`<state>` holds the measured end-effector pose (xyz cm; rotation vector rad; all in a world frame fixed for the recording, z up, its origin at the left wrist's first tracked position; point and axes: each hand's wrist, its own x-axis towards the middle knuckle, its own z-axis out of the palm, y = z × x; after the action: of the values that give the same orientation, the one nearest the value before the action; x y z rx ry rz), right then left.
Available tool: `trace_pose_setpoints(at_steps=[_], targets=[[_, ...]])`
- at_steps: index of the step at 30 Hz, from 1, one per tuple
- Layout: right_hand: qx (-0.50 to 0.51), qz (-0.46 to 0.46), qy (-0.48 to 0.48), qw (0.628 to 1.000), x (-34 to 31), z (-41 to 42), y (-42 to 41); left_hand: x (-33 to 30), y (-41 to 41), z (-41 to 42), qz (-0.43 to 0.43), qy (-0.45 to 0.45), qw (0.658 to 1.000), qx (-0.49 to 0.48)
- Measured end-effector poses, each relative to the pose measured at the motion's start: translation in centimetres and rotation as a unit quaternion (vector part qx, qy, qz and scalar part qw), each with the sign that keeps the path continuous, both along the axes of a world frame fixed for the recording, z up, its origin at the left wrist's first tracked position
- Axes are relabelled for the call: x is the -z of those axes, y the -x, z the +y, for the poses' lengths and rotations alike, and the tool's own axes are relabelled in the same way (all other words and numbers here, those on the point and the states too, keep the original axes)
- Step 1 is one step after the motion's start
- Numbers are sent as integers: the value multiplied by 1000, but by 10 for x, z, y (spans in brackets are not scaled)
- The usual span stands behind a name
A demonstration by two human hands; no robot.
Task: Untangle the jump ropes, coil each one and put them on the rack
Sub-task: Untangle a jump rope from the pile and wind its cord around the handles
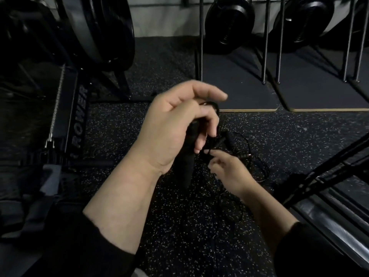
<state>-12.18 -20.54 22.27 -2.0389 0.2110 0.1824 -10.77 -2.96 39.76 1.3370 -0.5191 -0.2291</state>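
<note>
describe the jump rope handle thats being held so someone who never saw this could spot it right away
Start at the speckled rubber floor in the middle of the view, where two bare hands meet. The left hand, the larger and nearer, grips a black handle that points down from its fist. Unlike the ribbed handle lying in the tangle to the right, it is smooth, tapered and off the floor.

White capital letters run lengthwise along a dark upright beam (78,120) of the machine at the left, reading from bottom to top. The clear part spells "ROWER". A further mark sits just below the R, but it is cut off and cannot be read. No other writing, number or brand can be made out anywhere else, neither on the dark discs at the top nor on the mats on the floor.
</note>
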Motion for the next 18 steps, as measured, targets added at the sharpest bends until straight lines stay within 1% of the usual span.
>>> trace_pose_setpoints(at_steps=[2,3,5,6,8,9,10,11,13,15,17,18], targets=[[-1,14,18,1000,8,2,-1,-4,-4,3,-11,24,1000,-2],[25,12,15,1000,8,1,-2,-5,-6,5,-17,27,999,-3],[109,-31,8,994,-2,-6,-9,-3,-13,9,-26,0,999,-24],[147,-65,12,987,-13,-10,-13,3,-19,10,-26,-37,998,-54],[183,-135,33,973,-43,-18,-20,23,-33,11,-3,-158,979,-130],[187,-165,51,967,-57,-21,-21,35,-38,12,26,-220,963,-152],[187,-187,64,962,-69,-22,-21,47,-41,13,62,-266,949,-155],[186,-205,60,959,-79,-22,-19,58,-42,13,97,-288,942,-142],[172,-232,5,957,-95,-20,-12,78,-38,12,139,-298,939,-104],[155,-252,-22,955,-106,-14,-3,94,-35,6,129,-315,937,-77],[135,-264,-25,955,-115,-8,7,103,-34,-3,110,-338,932,-76],[124,-271,-28,954,-119,-5,12,106,-35,-8,109,-323,937,-74]])
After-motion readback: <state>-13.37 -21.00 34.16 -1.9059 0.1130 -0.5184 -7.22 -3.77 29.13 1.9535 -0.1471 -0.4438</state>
